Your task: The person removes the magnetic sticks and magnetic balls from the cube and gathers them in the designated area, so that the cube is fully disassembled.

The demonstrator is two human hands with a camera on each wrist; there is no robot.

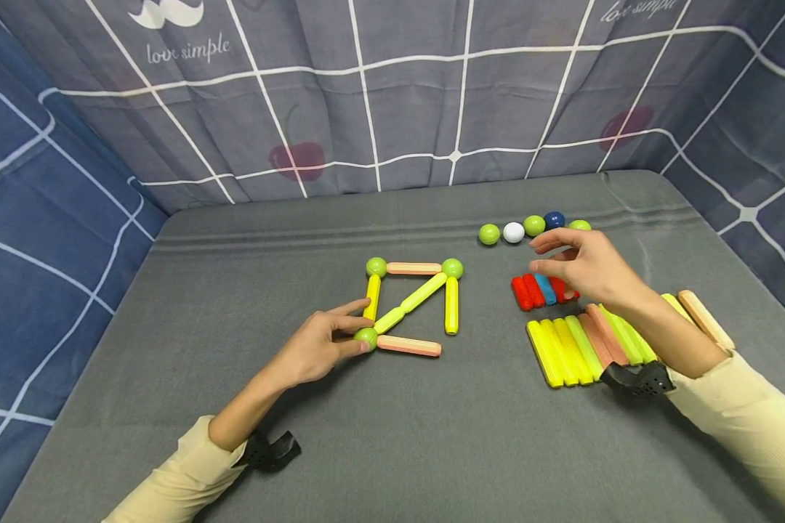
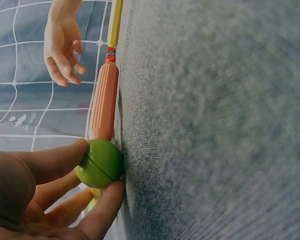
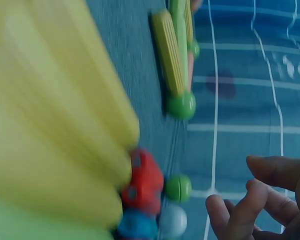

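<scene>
On the grey cloth lies a flat frame of ribbed rods and green balls. My left hand [image 1: 317, 345] pinches the green ball [image 2: 100, 164] at its near left corner. From that ball run an orange rod [image 1: 408, 346], a yellow rod [image 1: 372, 294] and a two-piece yellow-green diagonal rod [image 1: 421, 293]. A second orange rod [image 1: 413, 268] joins the far left ball [image 1: 376, 266] to the far right ball [image 1: 452, 268], where another yellow rod [image 1: 452, 305] points toward me. My right hand [image 1: 592, 265] hovers, fingers loosely bent and holding nothing, above short red rods [image 1: 522, 294] and a blue one [image 1: 545, 289].
A row of loose balls sits behind the right hand: green [image 1: 489, 234], white [image 1: 513, 232] and dark blue [image 1: 554, 220] among them. Long yellow, green and orange rods [image 1: 565, 352] lie side by side under the right forearm. Checked curtain [image 1: 405, 109] surrounds the cloth at back and sides.
</scene>
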